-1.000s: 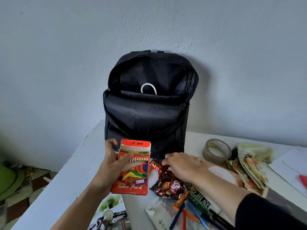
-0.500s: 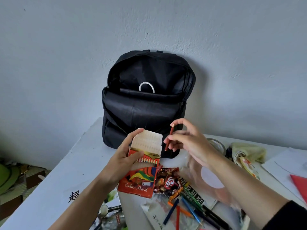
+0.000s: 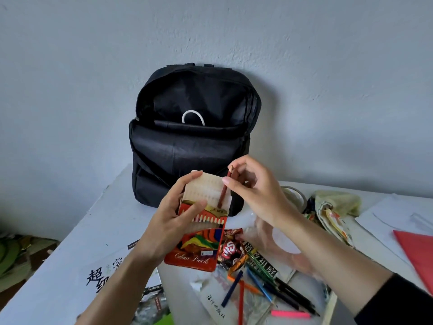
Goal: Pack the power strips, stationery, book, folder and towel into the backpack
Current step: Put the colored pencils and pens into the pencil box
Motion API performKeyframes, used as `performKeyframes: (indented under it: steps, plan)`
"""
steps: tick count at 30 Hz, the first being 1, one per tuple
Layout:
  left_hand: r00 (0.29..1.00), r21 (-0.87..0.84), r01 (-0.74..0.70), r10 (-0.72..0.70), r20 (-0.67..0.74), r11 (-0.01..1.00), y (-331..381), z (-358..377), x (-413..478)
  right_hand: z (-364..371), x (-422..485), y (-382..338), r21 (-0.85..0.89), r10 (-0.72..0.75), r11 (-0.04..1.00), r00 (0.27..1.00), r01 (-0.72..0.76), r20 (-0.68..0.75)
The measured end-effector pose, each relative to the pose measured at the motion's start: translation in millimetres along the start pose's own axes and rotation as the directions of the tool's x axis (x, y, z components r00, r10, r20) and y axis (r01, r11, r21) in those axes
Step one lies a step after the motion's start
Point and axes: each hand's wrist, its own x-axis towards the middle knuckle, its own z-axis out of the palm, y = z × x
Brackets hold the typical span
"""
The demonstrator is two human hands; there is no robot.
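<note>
Backpack [image 3: 192, 156] upright against wall, mouth gaping for loading. Just before it, left hand [image 3: 173, 221] wraps pencil box [image 3: 201, 238], thumb pinning flap back. Right hand [image 3: 255, 191] fingers [image 3: 234, 183] pinch red pencil [image 3: 224, 188], tip at box mouth, likely refilling before packing. Towel [image 3: 332, 207] right of backpack, unpacked.

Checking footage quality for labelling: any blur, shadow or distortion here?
Head view: soft even light, no glare; head view: backpack throws a faint shadow rightward on the wall; head view: pencil box print sharp, red folder at the edge smeared.
</note>
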Motion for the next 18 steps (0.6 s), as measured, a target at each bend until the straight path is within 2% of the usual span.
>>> performKeyframes:
  steps: [5, 9, 10, 15, 18]
  plan:
    - [0.999, -0.012, -0.006, 0.005, -0.039, 1.000, -1, 2, 0, 6, -5, 4, 0.059, 0.012, 0.998, 1.000, -0.010, -0.029]
    - [0.997, -0.008, 0.026, -0.027, -0.076, 1.000, -5, 4, 1, 9, -10, 8, -0.024, 0.088, 0.996, 0.972, -0.085, 0.219]
    - [0.996, -0.008, 0.042, -0.042, -0.083, 0.999, -6, 4, 2, 7, -10, 9, -0.046, 0.104, 0.994, 0.964, -0.095, 0.243]
    - [0.992, -0.039, 0.089, -0.092, -0.085, 0.995, -10, 5, -1, 0, -14, 6, 0.079, 0.159, 0.980, 0.959, -0.182, 0.236]
    - [0.988, -0.007, 0.124, -0.124, -0.087, 0.992, -16, 7, -5, -1, -23, 5, 0.034, 0.188, 0.978, 0.942, -0.206, 0.278]
